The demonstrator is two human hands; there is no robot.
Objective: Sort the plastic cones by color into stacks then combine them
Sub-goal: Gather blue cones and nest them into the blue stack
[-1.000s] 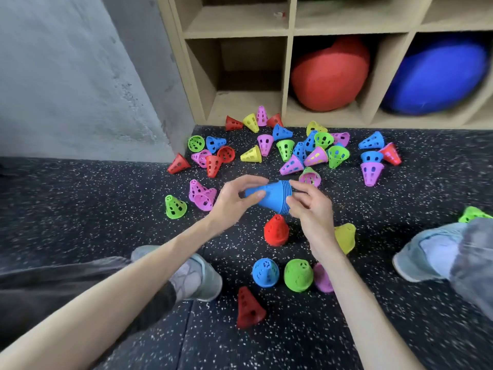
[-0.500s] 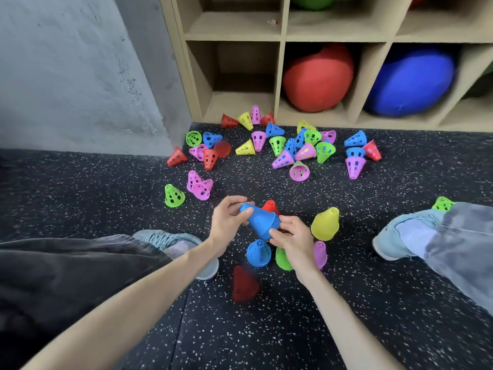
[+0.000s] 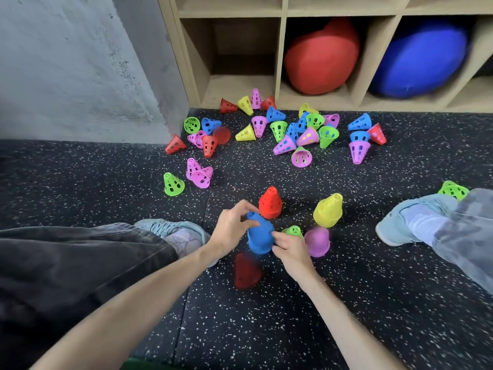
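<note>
While you sit on the speckled black floor [image 3: 80,182], your left hand [image 3: 230,231] curls its fingers round the narrow top of the blue stack [image 3: 258,236], and your right hand [image 3: 289,248] pinches the stack's wide lower rim. That blue stack stands upright between your two hands, tip up, solid in colour and smooth-sided from here; blur hides whether its base touches the floor. Left of it, well apart, a green cone [image 3: 173,184] stands alone, pierced with dark oval holes, beside two pink cones [image 3: 198,173] leaning together. Just below the stack lies a blurred red cone [image 3: 246,271]. Behind the stack a red stack [image 3: 270,202] stands upright. To the right, a green stack [image 3: 293,231] peeks out just beside your right hand, then a pink stack [image 3: 317,241], then a taller yellow stack [image 3: 328,210]. Farther back, loose cones [image 3: 293,132] in all five colours lie scattered before the wooden shelf [image 3: 280,49], most tipped over, all perforated.
</note>
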